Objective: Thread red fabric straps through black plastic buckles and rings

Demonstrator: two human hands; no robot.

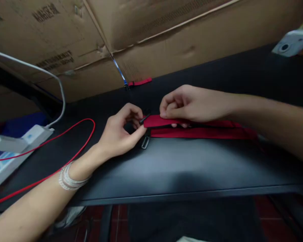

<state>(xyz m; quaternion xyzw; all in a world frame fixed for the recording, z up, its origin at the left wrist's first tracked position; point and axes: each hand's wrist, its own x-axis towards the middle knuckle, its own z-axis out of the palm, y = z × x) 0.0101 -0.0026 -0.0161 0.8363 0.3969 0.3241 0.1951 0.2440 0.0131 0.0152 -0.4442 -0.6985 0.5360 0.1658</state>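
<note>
A red fabric strap lies folded in two layers across the black table. My right hand rests on its upper layer, fingers curled and pinching the strap near its left end. My left hand is closed in a pinch at that same end, holding a small black clip fixed to the strap. A small metal buckle hangs just below my left fingertips. Silver bangles circle my left wrist.
Cardboard boxes stand along the table's back. A short red strap piece with a blue lanyard lies by them. A red cable loops at the left near a white power strip. A white device sits far right.
</note>
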